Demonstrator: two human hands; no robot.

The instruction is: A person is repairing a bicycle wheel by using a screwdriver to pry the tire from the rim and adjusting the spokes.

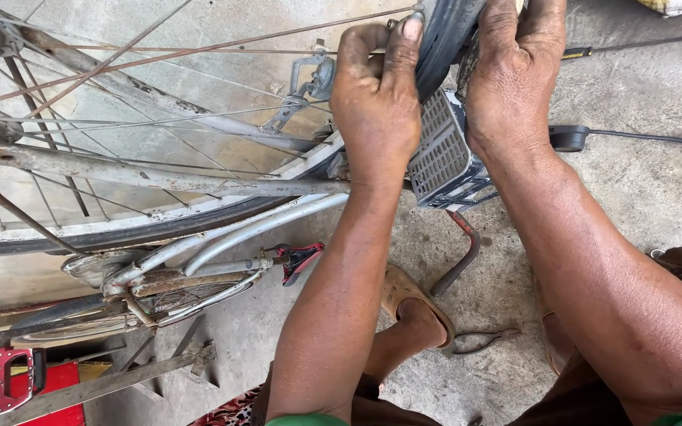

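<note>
Forearms rise from the lower edge toward an upturned grey steel bicycle frame [159, 177] lying on the concrete floor [641, 181], its spoked wheel's black rubber tyre [444, 35] at top centre. Left hand [376, 95] and right hand [515, 67] both clamp on that tyre, above a grey plastic mesh basket [440, 154]; small pliers [483, 341] lie beside a tan sandal [412, 304].
</note>
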